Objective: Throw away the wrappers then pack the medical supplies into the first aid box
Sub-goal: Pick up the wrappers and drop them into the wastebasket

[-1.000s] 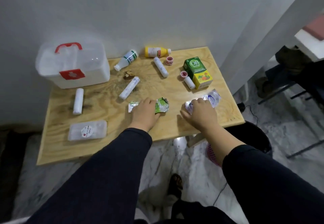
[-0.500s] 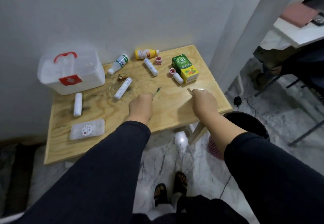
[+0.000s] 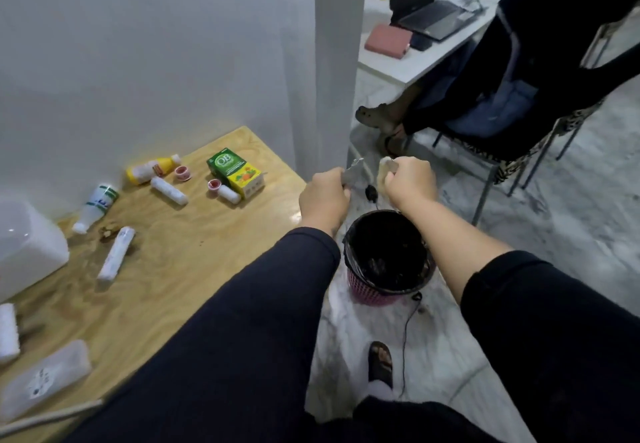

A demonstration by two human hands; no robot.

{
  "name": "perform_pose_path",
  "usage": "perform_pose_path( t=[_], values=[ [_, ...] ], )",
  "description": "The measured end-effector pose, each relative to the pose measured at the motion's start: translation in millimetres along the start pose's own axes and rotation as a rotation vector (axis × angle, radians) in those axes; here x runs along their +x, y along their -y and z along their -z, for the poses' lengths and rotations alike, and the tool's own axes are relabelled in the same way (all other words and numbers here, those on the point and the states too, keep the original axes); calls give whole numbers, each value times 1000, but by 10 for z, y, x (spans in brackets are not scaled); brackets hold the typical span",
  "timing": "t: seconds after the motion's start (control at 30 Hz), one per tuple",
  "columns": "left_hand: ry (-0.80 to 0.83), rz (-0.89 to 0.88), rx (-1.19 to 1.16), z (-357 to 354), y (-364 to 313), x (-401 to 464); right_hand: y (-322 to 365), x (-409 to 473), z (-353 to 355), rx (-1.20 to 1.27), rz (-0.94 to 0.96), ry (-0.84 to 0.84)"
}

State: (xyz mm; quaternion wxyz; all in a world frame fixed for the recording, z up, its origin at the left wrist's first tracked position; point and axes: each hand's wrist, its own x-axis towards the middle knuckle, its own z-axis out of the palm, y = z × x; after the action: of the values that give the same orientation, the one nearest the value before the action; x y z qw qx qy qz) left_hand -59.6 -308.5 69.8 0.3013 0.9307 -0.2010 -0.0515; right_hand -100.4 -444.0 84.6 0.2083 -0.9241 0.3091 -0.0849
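Observation:
My left hand (image 3: 323,198) grips a crumpled silvery wrapper (image 3: 352,171) just past the table's right edge. My right hand (image 3: 410,183) grips a second pale wrapper (image 3: 385,169) above the far rim of the black-lined pink bin (image 3: 388,255) on the floor. On the wooden table (image 3: 180,269) lie a green and yellow box (image 3: 235,170), a yellow bottle (image 3: 152,168), a white bottle with green bands (image 3: 97,205), white rolls (image 3: 116,252), two small red-rimmed tape rolls (image 3: 182,172) and a clear flat pack (image 3: 43,378). The white first aid box (image 3: 27,245) is cut off at the left edge.
A white pillar (image 3: 337,61) stands right behind the table's far right corner. Beyond it another person sits on a chair (image 3: 502,131) at a white desk with a laptop. A black cable (image 3: 405,321) trails across the marble floor by the bin, next to my sandalled foot (image 3: 380,361).
Both hands have lifted the wrappers off the table and carried them right, to above the bin. The view has swung right with them.

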Motion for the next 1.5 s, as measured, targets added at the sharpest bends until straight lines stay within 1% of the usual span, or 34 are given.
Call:
perform_pose_path(
  t=[0.13,0.27,0.37,0.43,0.47,0.5,0.53,0.57,0.63,0.77,0.87,0.97,1.03,1.07,1.13,1.17,1.23,1.33,1.4,1.5],
  values=[
    [61,23,-97,-526,-412,260,-556,261,16,37,-112,43],
    [114,110,-167,-1128,-627,541,-1064,617,-139,71,-219,115],
    [136,189,-238,-1461,-633,699,-1308,771,-310,71,-256,213],
    [172,283,-281,-1880,-633,929,-1614,1048,-562,79,-318,265],
    [181,281,-300,-1866,-632,949,-1639,1066,-593,109,-323,266],
    [219,311,-305,-2026,-593,1028,-1747,1157,-729,131,-335,302],
    [244,340,-306,-2206,-545,1111,-1861,1251,-866,145,-343,339],
    [261,326,-303,-2200,-547,1154,-1873,1284,-865,158,-332,364],
    [340,373,-256,-2357,-433,1208,-2000,1358,-1030,136,-355,493],
    [467,348,-76,-2342,-290,1228,-2071,1402,-1085,37,-329,607],
    [512,305,42,-2219,-245,1259,-1966,1442,-1048,-24,-263,628],
    [517,246,128,-1988,-255,1308,-1755,1467,-935,-74,-190,634],
    [489,189,172,-1703,-246,1304,-1488,1435,-811,-116,-89,609],
    [496,174,190,-1681,-262,1327,-1467,1457,-802,-135,-66,608],
    [448,148,231,-1300,-228,1245,-1120,1340,-627,-166,28,567],
    [450,143,240,-1261,-256,1266,-1078,1362,-574,-187,44,575],
    [366,126,243,-830,-139,1085,-679,1152,-388,-214,143,524],
    [301,97,256,-393,20,882,-256,946,-223,-236,236,478],
    [240,94,266,-45,195,666,72,708,-165,-232,290,448],
    [150,150,275,474,526,284,593,298,-177,-221,384,443]
  ],
)
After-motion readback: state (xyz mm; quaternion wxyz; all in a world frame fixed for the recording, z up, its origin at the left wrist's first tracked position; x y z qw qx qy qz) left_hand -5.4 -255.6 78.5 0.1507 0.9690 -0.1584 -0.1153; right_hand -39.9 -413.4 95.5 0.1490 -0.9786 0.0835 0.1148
